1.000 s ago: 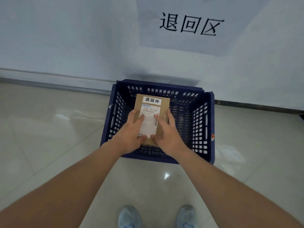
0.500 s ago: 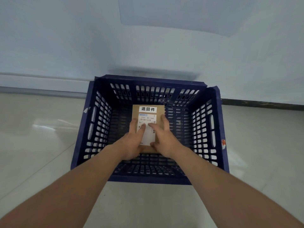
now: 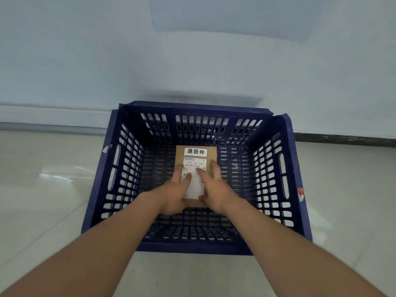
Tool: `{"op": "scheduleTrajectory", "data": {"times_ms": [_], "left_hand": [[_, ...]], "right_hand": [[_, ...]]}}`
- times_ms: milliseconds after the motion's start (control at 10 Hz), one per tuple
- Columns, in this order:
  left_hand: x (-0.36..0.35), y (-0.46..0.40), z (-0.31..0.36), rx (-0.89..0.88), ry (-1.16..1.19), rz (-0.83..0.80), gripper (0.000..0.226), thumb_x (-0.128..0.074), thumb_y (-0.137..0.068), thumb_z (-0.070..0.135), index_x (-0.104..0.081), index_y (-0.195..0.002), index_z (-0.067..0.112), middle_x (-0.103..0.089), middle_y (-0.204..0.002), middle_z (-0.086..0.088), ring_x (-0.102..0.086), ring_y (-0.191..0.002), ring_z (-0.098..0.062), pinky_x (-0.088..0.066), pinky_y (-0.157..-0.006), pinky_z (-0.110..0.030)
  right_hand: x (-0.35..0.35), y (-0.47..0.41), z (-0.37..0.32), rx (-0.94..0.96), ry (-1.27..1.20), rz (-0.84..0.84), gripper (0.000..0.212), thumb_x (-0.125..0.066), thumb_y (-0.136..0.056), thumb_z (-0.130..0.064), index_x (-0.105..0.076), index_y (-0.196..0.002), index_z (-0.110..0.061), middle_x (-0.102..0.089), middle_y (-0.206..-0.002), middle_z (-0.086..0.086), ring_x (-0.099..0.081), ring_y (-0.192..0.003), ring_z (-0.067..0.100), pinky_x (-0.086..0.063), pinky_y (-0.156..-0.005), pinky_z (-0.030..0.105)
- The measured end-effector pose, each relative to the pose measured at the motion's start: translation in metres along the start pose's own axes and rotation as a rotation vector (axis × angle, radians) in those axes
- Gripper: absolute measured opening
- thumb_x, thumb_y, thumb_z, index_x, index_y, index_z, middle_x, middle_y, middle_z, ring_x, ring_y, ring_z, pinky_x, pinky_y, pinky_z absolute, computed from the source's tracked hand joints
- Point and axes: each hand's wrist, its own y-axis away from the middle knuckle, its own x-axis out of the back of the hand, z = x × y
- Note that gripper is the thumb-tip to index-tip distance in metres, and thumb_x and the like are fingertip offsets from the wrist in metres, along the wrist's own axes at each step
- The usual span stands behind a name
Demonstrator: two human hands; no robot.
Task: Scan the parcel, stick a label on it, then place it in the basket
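Observation:
A small brown cardboard parcel lies flat inside the dark blue slotted plastic basket, low near its floor. A white label with black characters is stuck along the parcel's far edge, and a white shipping slip with a barcode covers its middle. My left hand grips the parcel's left side, thumb on the slip. My right hand grips the right side, thumb on top. Both forearms reach over the basket's near rim.
The basket stands on a glossy pale tiled floor, its back against a light blue-white wall. A grey skirting strip runs left of the basket and a dark one to the right.
The view has come closer and tilted down over the basket. Both hands have lowered the parcel from above the rim deep into the basket. The wall sign has left the frame.

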Motion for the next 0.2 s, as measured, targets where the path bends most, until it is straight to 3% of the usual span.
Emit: {"op": "scheduleTrajectory", "data": {"times_ms": [200], "left_hand": [[0.025,0.031,0.033,0.030,-0.053,0.150,0.074,-0.050,-0.105,0.031,-0.013,-0.163,0.003,-0.012,-0.170,-0.018,-0.018,-0.156,-0.034,-0.021,-0.127,-0.043]], "right_hand": [[0.025,0.026,-0.025,-0.022,0.027,0.152,0.068,-0.055,-0.106,-0.025,-0.022,-0.164,-0.018,-0.006,-0.175,0.006,-0.030,-0.153,0.037,-0.038,-0.120,0.052]]}}
